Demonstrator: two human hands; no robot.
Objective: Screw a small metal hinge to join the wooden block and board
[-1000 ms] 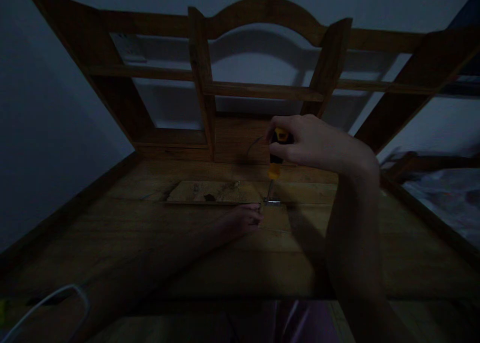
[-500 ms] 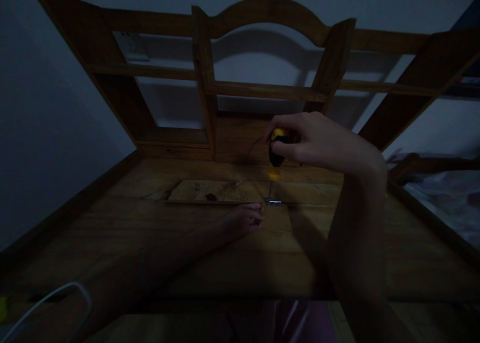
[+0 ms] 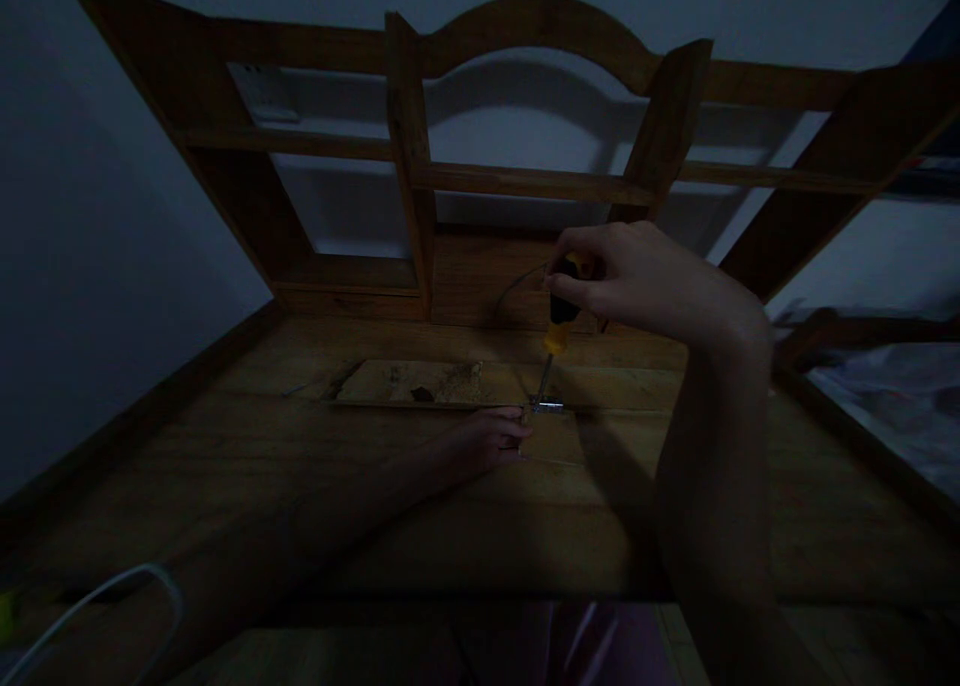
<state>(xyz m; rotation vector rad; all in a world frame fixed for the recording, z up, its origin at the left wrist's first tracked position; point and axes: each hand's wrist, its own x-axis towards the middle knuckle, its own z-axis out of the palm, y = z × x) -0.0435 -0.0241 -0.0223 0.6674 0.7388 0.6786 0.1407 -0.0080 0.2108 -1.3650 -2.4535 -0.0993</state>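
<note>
My right hand (image 3: 611, 271) is closed around the yellow and black handle of a screwdriver (image 3: 556, 336). Its shaft slants down to a small shiny metal hinge (image 3: 550, 406), and the tip meets the hinge's left end. Under the hinge lies a small wooden board (image 3: 551, 438). My left hand (image 3: 495, 434) grips the left end of that board, fingers pressed at its edge next to the hinge. Dim light hides any screw at the tip. Just behind my left hand, a longer piece of wood (image 3: 405, 378) with a dark spot and crumbs lies on the desk.
The wooden desktop (image 3: 360, 536) carries a shelf frame (image 3: 409, 116) along its back, against the wall. A thin metal piece (image 3: 294, 390) lies at the left. A white cable (image 3: 154, 569) loops at the lower left. A wall socket (image 3: 262, 94) shows behind the frame.
The screwdriver's handle has tilted to the right with my right hand, while its tip stays at the hinge. My left hand has hardly moved.
</note>
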